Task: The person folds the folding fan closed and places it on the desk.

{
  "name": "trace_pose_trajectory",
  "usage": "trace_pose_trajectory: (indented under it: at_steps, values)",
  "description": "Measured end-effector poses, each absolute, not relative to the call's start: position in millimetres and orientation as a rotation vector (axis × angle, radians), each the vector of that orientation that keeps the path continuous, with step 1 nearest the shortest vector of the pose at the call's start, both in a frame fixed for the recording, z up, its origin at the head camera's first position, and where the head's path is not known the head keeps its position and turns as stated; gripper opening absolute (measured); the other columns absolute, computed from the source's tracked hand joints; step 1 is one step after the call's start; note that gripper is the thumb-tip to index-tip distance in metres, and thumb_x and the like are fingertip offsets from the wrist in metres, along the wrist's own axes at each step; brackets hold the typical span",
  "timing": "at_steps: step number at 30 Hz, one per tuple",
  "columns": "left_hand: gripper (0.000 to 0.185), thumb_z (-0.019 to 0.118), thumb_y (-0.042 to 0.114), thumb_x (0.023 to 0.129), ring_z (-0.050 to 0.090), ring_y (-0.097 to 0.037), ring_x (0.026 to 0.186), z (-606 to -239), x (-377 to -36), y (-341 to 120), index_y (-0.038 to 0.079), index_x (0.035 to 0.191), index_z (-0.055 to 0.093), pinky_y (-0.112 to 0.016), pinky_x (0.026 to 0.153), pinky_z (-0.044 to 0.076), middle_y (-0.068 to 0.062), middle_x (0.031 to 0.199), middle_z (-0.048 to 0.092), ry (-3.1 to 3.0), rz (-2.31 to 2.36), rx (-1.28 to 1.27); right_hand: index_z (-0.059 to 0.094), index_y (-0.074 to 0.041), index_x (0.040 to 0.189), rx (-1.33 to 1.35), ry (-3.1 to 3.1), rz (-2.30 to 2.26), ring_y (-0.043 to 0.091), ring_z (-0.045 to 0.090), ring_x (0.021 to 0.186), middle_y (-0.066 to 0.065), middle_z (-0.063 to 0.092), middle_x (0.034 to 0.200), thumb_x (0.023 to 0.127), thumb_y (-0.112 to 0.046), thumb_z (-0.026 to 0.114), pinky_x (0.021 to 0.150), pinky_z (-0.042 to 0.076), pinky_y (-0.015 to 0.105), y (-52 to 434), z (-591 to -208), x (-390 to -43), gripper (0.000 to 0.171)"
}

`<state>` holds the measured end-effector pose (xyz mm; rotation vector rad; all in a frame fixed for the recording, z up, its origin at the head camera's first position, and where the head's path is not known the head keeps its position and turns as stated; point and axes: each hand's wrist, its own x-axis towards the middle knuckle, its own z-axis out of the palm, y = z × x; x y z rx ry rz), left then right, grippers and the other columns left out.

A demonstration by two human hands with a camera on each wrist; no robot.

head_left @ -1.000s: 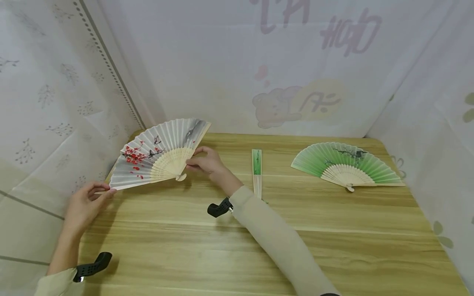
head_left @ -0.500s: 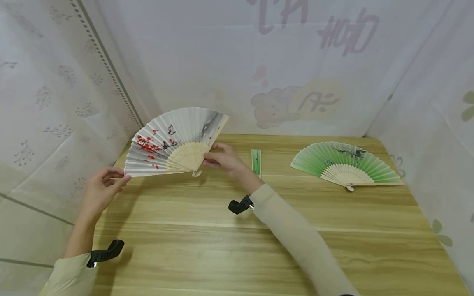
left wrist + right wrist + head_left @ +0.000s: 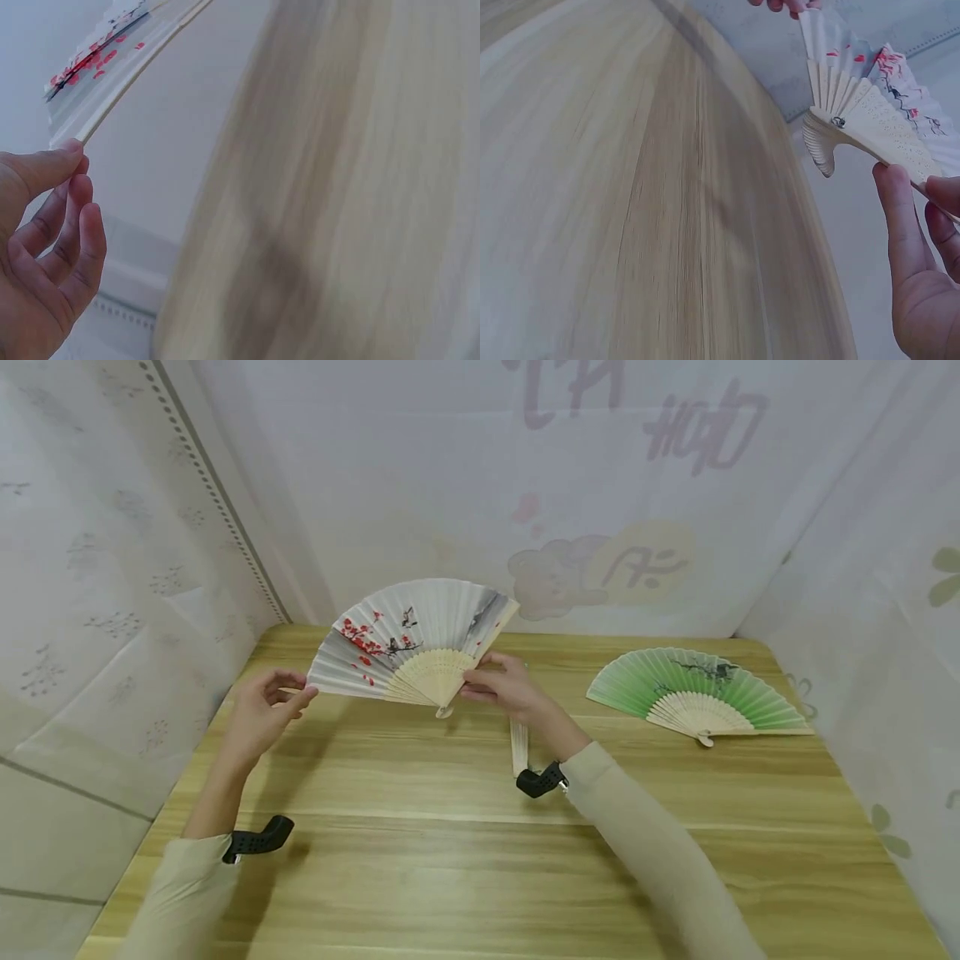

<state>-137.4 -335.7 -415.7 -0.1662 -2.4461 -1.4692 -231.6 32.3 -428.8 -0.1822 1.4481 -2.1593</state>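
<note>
A spread white paper fan [image 3: 408, 639] with red blossoms and pale wooden ribs is lifted above the wooden table [image 3: 465, 843]. My left hand [image 3: 264, 714] pinches the tip of its left outer rib [image 3: 105, 112] between thumb and fingers. My right hand [image 3: 506, 685] pinches the right outer rib near the pivot [image 3: 838, 121]. In the right wrist view the fan's [image 3: 870, 97] ribs and rounded base show above my fingers [image 3: 907, 232]. A closed green fan [image 3: 519, 745] lies on the table just behind my right wrist, mostly hidden.
An opened green fan [image 3: 697, 697] lies flat at the table's far right. White printed cloth [image 3: 525, 485] walls in the table on the left, back and right. Black wrist mounts [image 3: 258, 842] sit on both sleeves.
Both hands have carried the white fan to the right and toward the table's middle, lifting it off the left edge. My right hand now covers the closed green fan.
</note>
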Motion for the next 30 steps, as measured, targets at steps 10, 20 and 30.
trace_pose_trajectory:
  at_steps: [10, 20, 30]
  values:
    - [0.022, 0.073, -0.003, 0.093, 0.065, -0.011, 0.072, -411, -166, -296, -0.009, 0.111, 0.062, -0.020, 0.059, 0.056, -0.018, 0.099, 0.065, -2.416, -1.539, -0.259, 0.056, 0.011, 0.121, -0.208, 1.538, -2.178, 0.029, 0.073, 0.091, 0.020, 0.071, 0.096, 0.101, 0.010, 0.056, 0.091, 0.055, 0.040, 86, -433, -231, 0.020]
    - [0.023, 0.072, -0.002, 0.094, 0.065, -0.012, 0.074, -412, -192, -260, -0.010, 0.113, 0.062, -0.022, 0.059, 0.056, -0.024, 0.102, 0.065, -2.390, -1.644, -0.343, 0.054, 0.018, 0.124, -0.226, 1.590, -2.236, 0.029, 0.072, 0.094, 0.020, 0.071, 0.100, 0.100, 0.011, 0.055, 0.096, 0.051, 0.046, 126, -439, -226, 0.024]
    - [0.021, 0.069, -0.004, 0.095, 0.065, -0.012, 0.073, -406, -201, -224, -0.013, 0.112, 0.061, -0.027, 0.061, 0.058, -0.029, 0.103, 0.065, -2.388, -1.742, -0.367, 0.056, 0.019, 0.115, -0.252, 1.661, -2.226, 0.029, 0.072, 0.094, 0.022, 0.072, 0.101, 0.101, 0.007, 0.057, 0.094, 0.052, 0.045, 160, -445, -216, 0.018]
